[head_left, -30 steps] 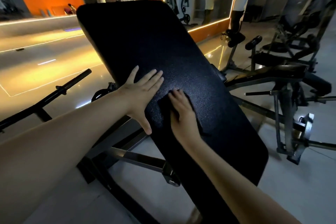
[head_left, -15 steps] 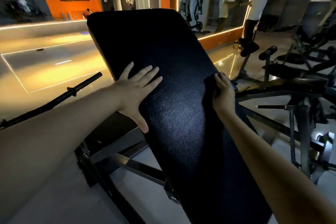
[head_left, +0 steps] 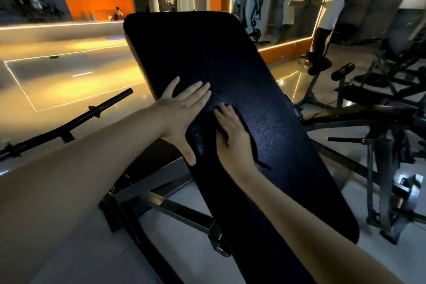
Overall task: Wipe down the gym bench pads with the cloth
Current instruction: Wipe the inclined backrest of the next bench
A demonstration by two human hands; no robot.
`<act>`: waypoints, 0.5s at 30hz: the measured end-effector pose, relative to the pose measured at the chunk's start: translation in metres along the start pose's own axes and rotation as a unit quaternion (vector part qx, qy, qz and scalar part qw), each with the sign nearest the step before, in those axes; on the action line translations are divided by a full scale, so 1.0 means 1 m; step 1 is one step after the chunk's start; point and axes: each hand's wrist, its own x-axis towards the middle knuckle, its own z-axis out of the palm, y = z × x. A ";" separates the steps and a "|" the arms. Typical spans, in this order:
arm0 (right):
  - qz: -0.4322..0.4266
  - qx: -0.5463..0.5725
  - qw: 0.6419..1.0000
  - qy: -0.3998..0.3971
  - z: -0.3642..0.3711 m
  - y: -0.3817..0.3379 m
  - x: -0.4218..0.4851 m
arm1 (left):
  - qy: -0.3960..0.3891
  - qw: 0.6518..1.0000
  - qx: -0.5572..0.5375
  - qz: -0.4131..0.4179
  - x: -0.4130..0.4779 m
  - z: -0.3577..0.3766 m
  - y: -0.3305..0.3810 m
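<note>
Now | left hand (head_left: 184,113) flat on left edge of bench pad (head_left: 207,53), fingers (head_left: 198,90) straight, a little spread, likely to steady it | right hand (head_left: 232,136), fingers (head_left: 222,113) flat and together, presses dark cloth (head_left: 253,148) mid-pad to rub it clean

The right hand (head_left: 232,136) presses a dark cloth (head_left: 252,148) flat on the tilted black textured bench pad (head_left: 230,57); the left hand (head_left: 182,110) rests spread beside it.

Pad (head_left: 219,57) upper half free; left hand (head_left: 184,113) blocks its L edge.
</note>
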 end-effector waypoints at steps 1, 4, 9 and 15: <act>-0.042 0.005 0.998 -0.040 0.002 -0.004 -0.012 | -0.004 1.000 0.000 0.003 -0.001 -0.001 0.000; -0.169 -0.011 0.978 -0.120 0.003 -0.006 -0.028 | -0.007 0.999 0.023 0.024 0.001 -0.006 -0.008; -0.238 -0.066 0.959 -0.136 -0.007 0.011 -0.001 | -0.017 1.000 0.016 0.021 0.014 -0.030 -0.058; -0.045 -0.133 0.990 0.017 -0.044 0.077 0.076 | -0.011 0.999 -0.030 -0.004 0.033 -0.040 -0.106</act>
